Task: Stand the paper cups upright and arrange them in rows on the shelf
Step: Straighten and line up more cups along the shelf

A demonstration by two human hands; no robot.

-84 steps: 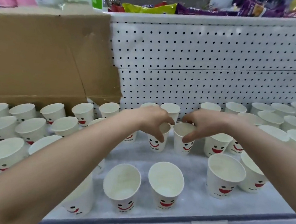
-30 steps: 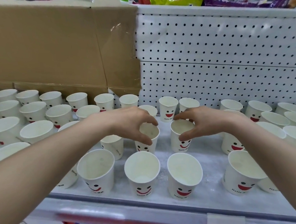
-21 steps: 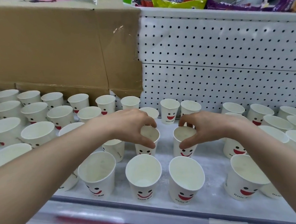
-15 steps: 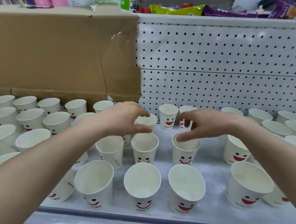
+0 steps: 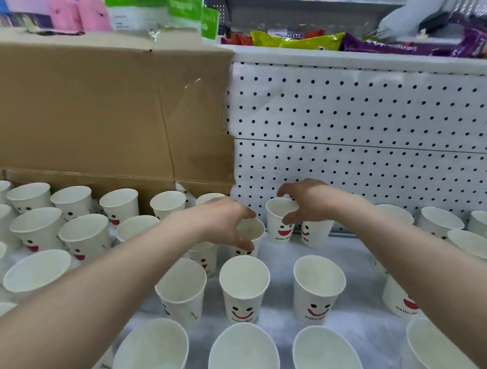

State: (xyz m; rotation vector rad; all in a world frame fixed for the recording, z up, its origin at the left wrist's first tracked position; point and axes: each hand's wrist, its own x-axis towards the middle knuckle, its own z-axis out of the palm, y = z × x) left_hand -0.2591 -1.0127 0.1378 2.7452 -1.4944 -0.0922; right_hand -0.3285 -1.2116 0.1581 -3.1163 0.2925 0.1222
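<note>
Several white paper cups with red smiley faces stand upright on the white shelf. My left hand reaches to the back row, and its thumb and fingers curl round the rim of one cup. My right hand grips the rim of a neighbouring cup close to the pegboard, thumb in front, fingers behind. Just right of that cup stands another cup, partly under my right wrist. In front of them stand two upright cups, one on the left and one on the right.
A brown cardboard box stands at the back left, behind more cups. The white pegboard closes the back. More cups crowd the right side. Snack packets lie on the shelf above.
Both hands let go of the two middle-row cups and moved back to cups in the row by the pegboard. The view has tilted and moved closer.
</note>
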